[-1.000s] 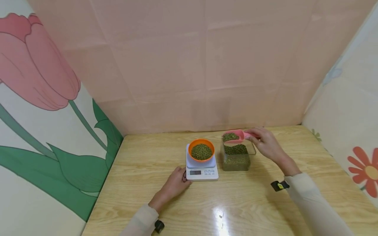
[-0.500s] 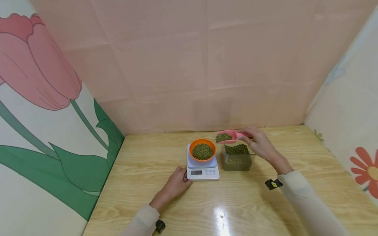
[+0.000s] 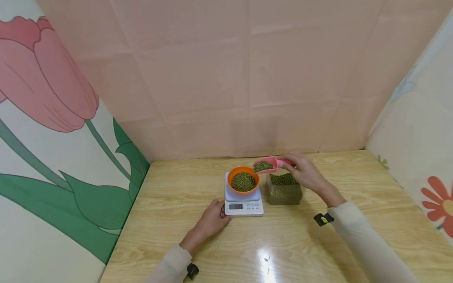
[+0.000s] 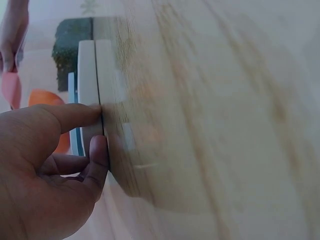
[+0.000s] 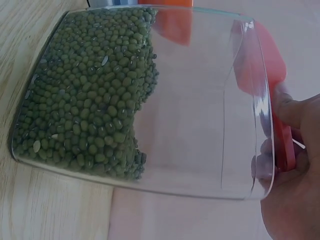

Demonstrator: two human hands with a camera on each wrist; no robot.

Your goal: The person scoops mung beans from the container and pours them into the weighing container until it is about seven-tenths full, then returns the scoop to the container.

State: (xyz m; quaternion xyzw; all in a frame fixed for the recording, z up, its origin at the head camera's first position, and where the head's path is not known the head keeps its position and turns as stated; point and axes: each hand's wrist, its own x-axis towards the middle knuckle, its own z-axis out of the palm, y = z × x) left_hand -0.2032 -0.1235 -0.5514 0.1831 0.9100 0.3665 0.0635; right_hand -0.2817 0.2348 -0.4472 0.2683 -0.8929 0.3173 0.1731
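My right hand [image 3: 304, 171] grips the handle of a pink scoop [image 3: 274, 162] heaped with green mung beans [image 3: 262, 167]. The scoop's front end hangs over the right rim of an orange bowl [image 3: 236, 170], which holds more mung beans. That bowl stands on a white kitchen scale [image 3: 244, 212], its display too small to read. At the scale's front left corner, my left hand [image 3: 211, 218] holds on with thumb and curled fingers, as the left wrist view also shows. Below the right hand stands a clear plastic box [image 3: 285, 197], partly filled with mung beans [image 5: 95, 95].
All of this stands on a wood-grain table [image 3: 170, 188]. Behind it rises a pink covered wall [image 3: 198, 94]. Painted flower panels stand to the left and right. The box stands close to the scale's right side.
My right hand has carried the loaded scoop leftward from above the clear box to the orange bowl's right rim. The left hand has stayed at the scale's corner.
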